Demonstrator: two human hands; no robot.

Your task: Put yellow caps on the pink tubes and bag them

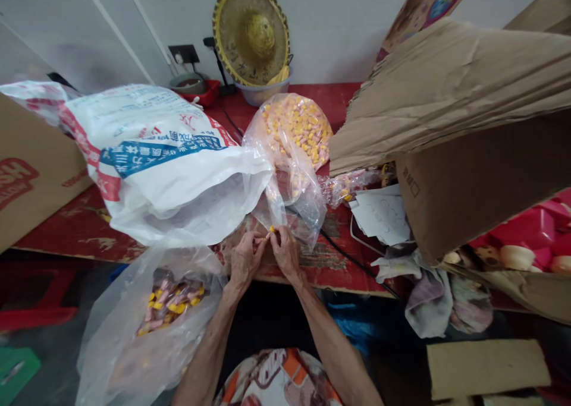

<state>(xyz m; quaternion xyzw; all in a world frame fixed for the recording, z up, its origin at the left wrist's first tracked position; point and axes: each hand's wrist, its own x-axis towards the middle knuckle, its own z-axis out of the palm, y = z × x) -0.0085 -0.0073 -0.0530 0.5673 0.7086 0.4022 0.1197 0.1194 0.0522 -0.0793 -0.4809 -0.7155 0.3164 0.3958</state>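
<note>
Over the front edge of the table, my two hands meet with their fingertips close together. My left hand [244,256] is closed, pinching a small pink piece [268,236]. Between the fingers of my right hand [286,252] is a small yellow piece [272,229]. Whether the two pieces are joined I cannot tell. Just beyond lies a clear plastic bag [307,201] full of small yellow and pink pieces [297,129]. At the lower left, another clear bag [111,329] hangs off the table edge with more yellow and pink pieces [172,299] in it.
A large white printed sack [165,132] lies open-mouthed on the red table [348,239]. Cardboard boxes [455,91] crowd the right, with rags [428,299] hanging below. A black cable [352,257] crosses the tabletop. A straw hat [252,34] leans at the back.
</note>
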